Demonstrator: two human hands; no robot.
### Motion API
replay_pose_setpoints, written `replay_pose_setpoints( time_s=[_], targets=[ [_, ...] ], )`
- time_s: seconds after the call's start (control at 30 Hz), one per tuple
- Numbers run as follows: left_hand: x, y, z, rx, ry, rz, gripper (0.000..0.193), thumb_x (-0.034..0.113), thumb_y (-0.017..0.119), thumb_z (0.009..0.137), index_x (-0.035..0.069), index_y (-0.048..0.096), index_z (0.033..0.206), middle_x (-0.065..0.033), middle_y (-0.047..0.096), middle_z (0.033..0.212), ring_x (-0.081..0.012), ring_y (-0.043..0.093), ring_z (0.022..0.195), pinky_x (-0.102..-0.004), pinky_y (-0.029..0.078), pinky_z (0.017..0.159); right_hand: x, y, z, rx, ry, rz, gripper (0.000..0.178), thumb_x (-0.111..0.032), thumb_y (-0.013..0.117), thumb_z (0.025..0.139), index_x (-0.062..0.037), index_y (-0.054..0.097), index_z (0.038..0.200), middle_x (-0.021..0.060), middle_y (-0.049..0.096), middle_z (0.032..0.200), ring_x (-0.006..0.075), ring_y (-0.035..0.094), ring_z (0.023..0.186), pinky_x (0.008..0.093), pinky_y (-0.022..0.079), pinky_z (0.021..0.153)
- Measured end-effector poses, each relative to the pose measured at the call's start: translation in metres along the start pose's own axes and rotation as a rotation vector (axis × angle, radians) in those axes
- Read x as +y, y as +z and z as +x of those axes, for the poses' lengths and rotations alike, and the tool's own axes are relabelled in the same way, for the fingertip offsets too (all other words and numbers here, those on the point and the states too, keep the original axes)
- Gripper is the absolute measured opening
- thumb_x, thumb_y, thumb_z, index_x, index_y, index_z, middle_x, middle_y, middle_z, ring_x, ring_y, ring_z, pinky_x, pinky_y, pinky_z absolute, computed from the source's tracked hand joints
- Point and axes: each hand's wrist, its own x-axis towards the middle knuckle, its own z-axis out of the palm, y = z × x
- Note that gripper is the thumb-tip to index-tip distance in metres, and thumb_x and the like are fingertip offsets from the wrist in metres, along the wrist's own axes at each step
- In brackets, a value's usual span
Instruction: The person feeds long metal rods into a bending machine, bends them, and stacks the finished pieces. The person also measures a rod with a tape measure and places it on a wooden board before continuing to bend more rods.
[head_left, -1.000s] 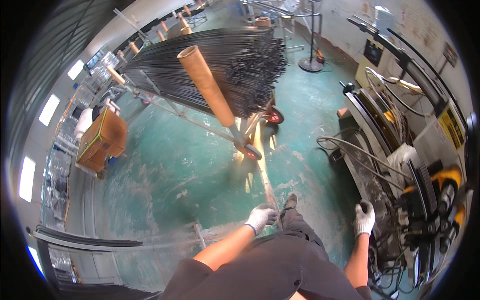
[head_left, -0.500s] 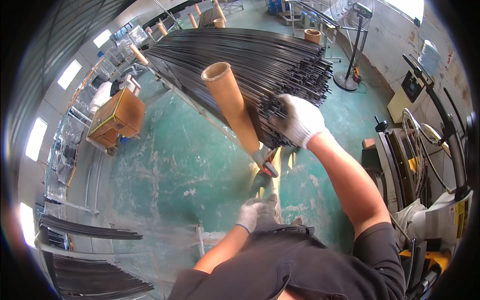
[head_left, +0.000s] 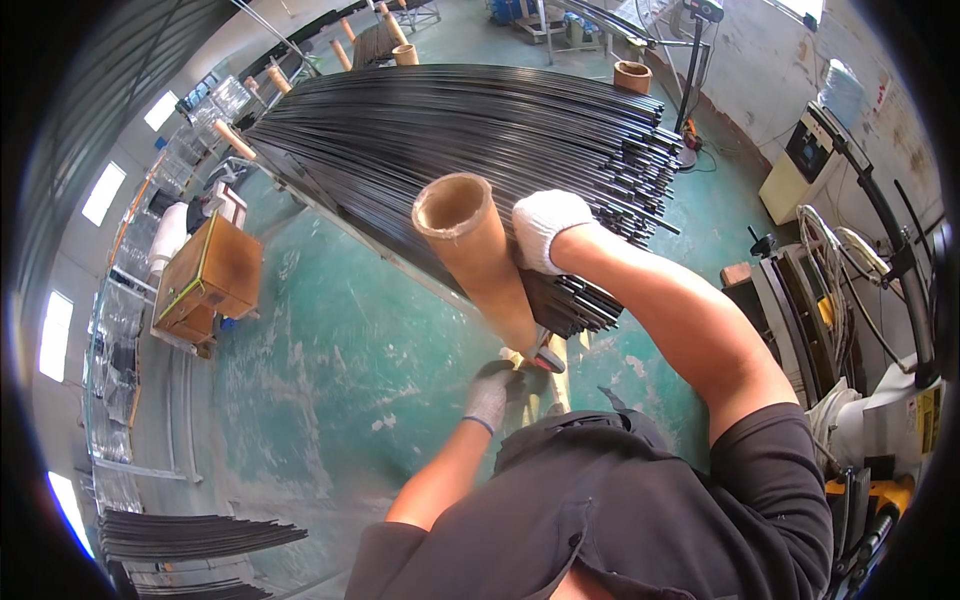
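Observation:
A wide heap of long, thin black rods [head_left: 400, 130] rests on a rack, its near ends uneven. My right hand [head_left: 550, 228], in a white knitted glove, lies over the rods right beside a thick brown cardboard tube [head_left: 475, 255] that stands tilted at the rack's near corner. Its fingers curl down out of sight, so what they grip does not show. Lower down, my left hand [head_left: 490, 396], gloved with greyish fingertips, is close to the tube's lower end and a red-and-black part [head_left: 547, 361] there. Its fingers are blurred.
A brown wooden cabinet [head_left: 215, 270] stands on the green floor to the left. More black strips [head_left: 195, 535] lie on a rack at lower left. Machinery with cables [head_left: 835, 270] lines the right side, and another cardboard tube [head_left: 632, 77] rises behind the rods.
My right hand has moved left and back from the rod ends to beside the tube. My left hand has risen toward the tube's lower end. The view has shifted.

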Motion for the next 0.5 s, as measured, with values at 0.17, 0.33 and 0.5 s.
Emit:
replay_pose_setpoints(
  time_s=[0.17, 0.33, 0.5],
  targets=[
    [0.007, 0.000, 0.021, 0.014, -0.006, -0.006, 0.029, 0.008, 0.069, 0.092, -0.002, 0.067, 0.120, -0.0167, 0.073, 0.100, -0.0277, 0.074, 0.080, -0.0401, 0.060, 0.072, 0.022, -0.011, 0.016, -0.023, 0.048, 0.108, 0.036, -0.029, 0.077, 0.078, 0.0014, 0.080, 0.097, 0.0254, 0.076, 0.092, 0.0381, 0.076, 0.090, 0.0424, 0.060, 0.081],
    [-0.026, 0.000, 0.022, -0.028, -0.114, -0.100, 0.025, 0.005, 0.071, 0.088, -0.002, 0.068, 0.113, -0.0168, 0.071, 0.093, -0.0308, 0.074, 0.076, -0.0386, 0.060, 0.067, 0.071, -0.011, 0.036, -0.164, 0.006, 0.456, 0.035, -0.031, 0.081, 0.074, -0.0011, 0.079, 0.091, 0.0144, 0.075, 0.078, 0.0243, 0.069, 0.069, 0.0388, 0.056, 0.070],
    [-0.041, -0.007, 0.030, -0.036, -0.118, -0.113, 0.029, 0.007, 0.069, 0.090, -0.001, 0.065, 0.118, -0.0164, 0.072, 0.091, -0.0301, 0.074, 0.074, -0.0380, 0.060, 0.066, 0.087, -0.006, 0.033, -0.274, 0.043, 0.882, 0.027, -0.030, 0.077, 0.083, -0.0036, 0.081, 0.082, 0.0075, 0.078, 0.078, 0.0139, 0.071, 0.066, 0.0317, 0.056, 0.064]
  ],
)
